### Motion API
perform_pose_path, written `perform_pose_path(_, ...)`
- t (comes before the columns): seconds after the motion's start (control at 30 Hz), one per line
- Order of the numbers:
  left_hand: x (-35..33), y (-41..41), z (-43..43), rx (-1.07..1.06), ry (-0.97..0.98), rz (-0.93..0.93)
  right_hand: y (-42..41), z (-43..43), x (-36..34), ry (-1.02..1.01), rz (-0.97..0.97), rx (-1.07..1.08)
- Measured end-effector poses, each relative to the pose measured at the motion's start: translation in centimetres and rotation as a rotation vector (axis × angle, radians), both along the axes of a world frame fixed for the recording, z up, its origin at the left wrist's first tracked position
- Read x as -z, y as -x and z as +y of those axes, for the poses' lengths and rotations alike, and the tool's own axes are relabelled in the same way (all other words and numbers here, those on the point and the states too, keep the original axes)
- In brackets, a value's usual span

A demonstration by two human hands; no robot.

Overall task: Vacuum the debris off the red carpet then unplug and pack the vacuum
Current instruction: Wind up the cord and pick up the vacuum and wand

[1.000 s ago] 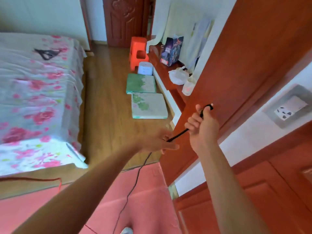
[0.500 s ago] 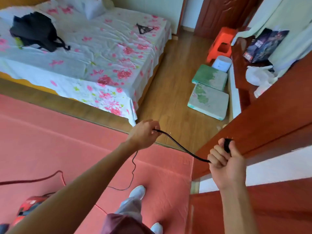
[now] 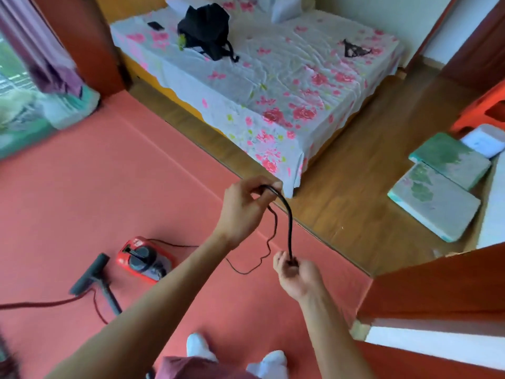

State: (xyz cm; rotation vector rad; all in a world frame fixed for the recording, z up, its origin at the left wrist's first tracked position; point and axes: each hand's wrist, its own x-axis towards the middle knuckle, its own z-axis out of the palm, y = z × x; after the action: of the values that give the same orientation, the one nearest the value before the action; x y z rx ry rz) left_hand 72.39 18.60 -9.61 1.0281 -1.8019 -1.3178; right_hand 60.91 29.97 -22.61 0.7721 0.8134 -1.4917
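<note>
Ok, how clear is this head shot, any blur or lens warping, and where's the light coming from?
Head view: the left hand, right hand and cord are fairly sharp; the curtain and window at the left edge are smeared; the wide lens tilts the bed and skews the carpet edge; soft daylight seems to come from that window, with no hard shadows or glare.

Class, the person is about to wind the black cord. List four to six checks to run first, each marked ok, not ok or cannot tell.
1. Left hand grips the thin black power cord: ok.
2. Right hand holds the cord's lower end: ok.
3. Plug out of the socket: cannot tell; neither shows.
4. Slack on the red carpet clear of the white-socked feet: ok.
5. Red canister vacuum with its black floor nozzle packed: not ok, it lies loose beside the vacuum.
</note>
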Motion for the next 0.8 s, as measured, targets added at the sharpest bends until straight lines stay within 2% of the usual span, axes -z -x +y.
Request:
perform_pose_path(0.1, -0.7, -5.5, -0.9, -0.030, -0.215, 0.184, -4.8, -4.3, -0.2, -0.021, 0.022, -0.115)
perform_pose_path(0.2, -0.4, -11.7, -2.2, -0.123, -0.314, 0.294, -8.1, -8.4, -0.8, -0.012, 0.027, -0.113)
perform_pose_path(0.33, 2.1, -20.5, -4.2, -0.373, -0.398, 0.351, -10.3, -13.3, -2.3, 0.025, 0.114, -0.021)
perform_pose_path(0.43, 6.3, -26.0, -5.4, -0.568, -0.568, 0.384, -13.8, -16.4, -5.2, 0.051, 0.236, -0.031)
perform_pose_path(0.5, 9.2, -28.5, -6.0, -0.688, -0.720, 0.452, -17.2, -17.8, -7.1, 0.051, 0.341, -0.122)
perform_pose_path(0.67, 15.0, -29.9, -5.2, -0.903, -1.113, 0.801, -23.5, -19.3, -8.5, 0.044, 0.589, -0.506)
perform_pose_path(0.73, 16.5, -29.1, -4.3, -0.918, -1.257, 0.870, -24.7, -19.1, -8.6, 0.070, 0.686, -0.657)
perform_pose_path(0.8, 17.0, -27.8, -3.5, -0.831, -1.350, 0.936, -24.8, -18.9, -9.0, 0.101, 0.728, -0.784)
